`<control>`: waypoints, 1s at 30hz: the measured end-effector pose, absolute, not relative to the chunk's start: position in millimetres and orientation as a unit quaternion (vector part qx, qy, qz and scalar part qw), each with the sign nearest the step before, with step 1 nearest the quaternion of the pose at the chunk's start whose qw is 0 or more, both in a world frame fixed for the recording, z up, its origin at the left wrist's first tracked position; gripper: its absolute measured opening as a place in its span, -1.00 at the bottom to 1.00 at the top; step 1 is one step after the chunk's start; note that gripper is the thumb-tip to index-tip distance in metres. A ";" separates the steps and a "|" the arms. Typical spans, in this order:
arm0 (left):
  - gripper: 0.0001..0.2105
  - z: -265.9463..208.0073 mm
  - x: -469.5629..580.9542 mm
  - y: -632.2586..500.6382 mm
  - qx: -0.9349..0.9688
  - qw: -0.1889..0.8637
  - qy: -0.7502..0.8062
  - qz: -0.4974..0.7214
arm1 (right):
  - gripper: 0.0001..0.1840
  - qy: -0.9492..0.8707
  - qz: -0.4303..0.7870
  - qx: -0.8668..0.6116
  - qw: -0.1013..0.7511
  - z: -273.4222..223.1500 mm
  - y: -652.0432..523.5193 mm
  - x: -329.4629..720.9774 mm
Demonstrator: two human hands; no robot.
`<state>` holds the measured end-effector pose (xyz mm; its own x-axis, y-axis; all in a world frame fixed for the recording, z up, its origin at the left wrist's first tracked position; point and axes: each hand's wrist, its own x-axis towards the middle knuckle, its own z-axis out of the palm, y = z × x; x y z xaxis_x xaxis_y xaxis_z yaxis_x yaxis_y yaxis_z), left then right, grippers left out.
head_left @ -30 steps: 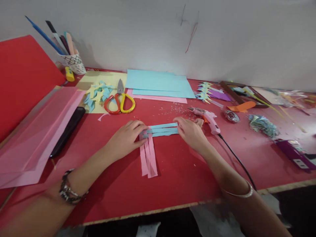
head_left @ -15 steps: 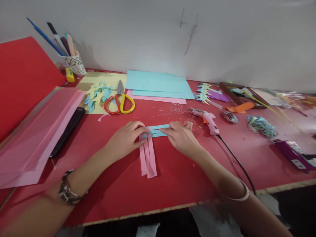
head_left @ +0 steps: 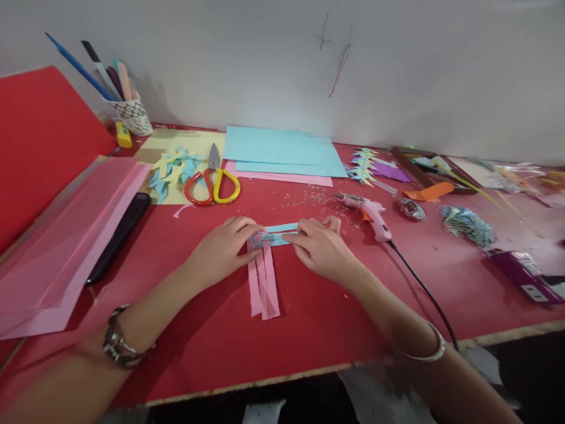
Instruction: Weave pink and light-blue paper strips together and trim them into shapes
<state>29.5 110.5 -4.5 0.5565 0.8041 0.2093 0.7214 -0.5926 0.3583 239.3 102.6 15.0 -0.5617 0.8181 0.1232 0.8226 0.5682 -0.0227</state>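
Note:
Pink paper strips [head_left: 263, 288] hang down toward me on the red tabletop, crossed at their upper end by light blue paper strips [head_left: 282, 228] that run to the right. My left hand [head_left: 229, 247] pinches the crossing, its thumb and fingers closed on the left ends of the strips. Over the right part of the blue strips lies my right hand [head_left: 322, 244], fingers bent and pressed on the paper. The fingers partly hide how the strips overlap.
Beyond the hands lie scissors [head_left: 213, 179], yellow and blue paper scraps [head_left: 174, 168] and blue sheets [head_left: 282, 147]. A pink glue gun [head_left: 366, 213] with a black cord [head_left: 424, 288] rests right. Pink sheets [head_left: 66, 235] and a black object [head_left: 119, 238] lie left; a pen cup [head_left: 135, 115] stands behind.
My right hand has slid slightly left along the blue strips, closer to the crossing. My left hand stays at the crossing, nearly still.

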 end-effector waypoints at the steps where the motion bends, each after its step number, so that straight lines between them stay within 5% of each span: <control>1: -0.73 -3.7 29.6 110.3 0.873 0.120 0.438 0.177 | -0.65 -0.882 -0.019 -0.466 0.063 15.7 102.8 240.2; 30: -0.70 -1.0 29.9 109.0 0.855 0.162 0.468 0.157 | -0.63 -0.843 -0.041 -0.527 0.100 24.5 107.4 253.4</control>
